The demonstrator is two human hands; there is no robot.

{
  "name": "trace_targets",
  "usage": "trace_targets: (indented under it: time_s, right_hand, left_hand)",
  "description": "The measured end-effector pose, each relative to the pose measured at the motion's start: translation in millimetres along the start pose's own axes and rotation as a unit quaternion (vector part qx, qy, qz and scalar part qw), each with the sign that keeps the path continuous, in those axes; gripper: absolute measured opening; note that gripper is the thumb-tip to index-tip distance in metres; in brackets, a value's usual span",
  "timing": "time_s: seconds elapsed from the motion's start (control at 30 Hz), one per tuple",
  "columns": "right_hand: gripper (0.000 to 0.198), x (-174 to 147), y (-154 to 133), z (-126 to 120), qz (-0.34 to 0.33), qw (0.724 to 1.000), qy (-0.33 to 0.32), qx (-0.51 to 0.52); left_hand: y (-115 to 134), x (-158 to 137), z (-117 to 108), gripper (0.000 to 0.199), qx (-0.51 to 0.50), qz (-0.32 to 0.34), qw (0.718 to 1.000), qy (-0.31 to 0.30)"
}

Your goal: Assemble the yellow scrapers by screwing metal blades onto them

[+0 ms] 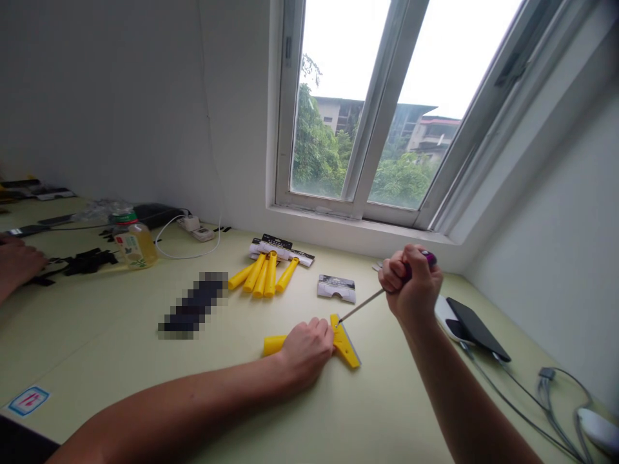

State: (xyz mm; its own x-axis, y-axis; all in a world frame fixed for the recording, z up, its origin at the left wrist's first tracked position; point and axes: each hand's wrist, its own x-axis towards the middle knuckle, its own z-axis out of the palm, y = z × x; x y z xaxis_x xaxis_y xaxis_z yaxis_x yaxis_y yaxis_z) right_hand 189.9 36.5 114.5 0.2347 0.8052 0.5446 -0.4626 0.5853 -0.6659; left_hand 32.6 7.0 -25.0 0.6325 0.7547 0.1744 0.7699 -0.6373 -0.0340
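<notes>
My left hand is wrapped round the yellow handle of a scraper, holding it down on the table. The scraper's wide head, with a grey blade edge, points to the right; part of its handle is hidden under my fingers. In my right hand is a screwdriver with a dark purple handle. Its long shaft slants down to the left, and the tip meets the scraper head near a screw. Whether the tip sits in the screw slot I cannot tell.
Several yellow handles with packaging lie beyond, beside a card. A phone and cables are at the right. A drink bottle stands at the left, near another person's hand. A pixelated dark item lies mid-table.
</notes>
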Motion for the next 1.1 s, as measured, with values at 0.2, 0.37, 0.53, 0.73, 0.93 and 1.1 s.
trace_targets:
  time_s: [0.2, 0.37, 0.53, 0.73, 0.93, 1.1]
  right_hand:
    - [0.031, -1.4, 3.0, 0.3, 0.0, 1.0, -0.004, -0.006]
    - [0.031, 2.7, -1.0, -5.9, -0.022, 0.999, 0.007, -0.029]
    - [0.035, 10.2, 7.1, -22.0, -0.013, 0.998, 0.041, -0.054]
    - [0.035, 10.7, 16.4, -25.5, 0.021, 0.998, 0.042, -0.042]
    - [0.035, 10.2, 12.1, -22.1, 0.031, 0.998, 0.045, -0.04]
    - [0.037, 12.1, 10.2, -23.9, 0.031, 0.998, 0.048, -0.041]
  left_hand:
    - [0.9, -0.5, -3.9, 0.027, -0.012, -0.007, 1.0, -0.018]
    - [0.6, -0.8, -4.4, 0.026, -0.007, -0.007, 1.0, -0.01]
    - [1.2, -1.5, -7.8, 0.025, -0.017, -0.021, 1.0, -0.011]
    - [0.5, -2.0, -7.8, 0.027, -0.006, -0.008, 1.0, -0.012]
    - [0.4, -1.1, -5.6, 0.03, -0.006, -0.011, 1.0, -0.021]
    - [0.3, -0.6, -3.5, 0.029, -0.005, -0.007, 1.0, -0.016]
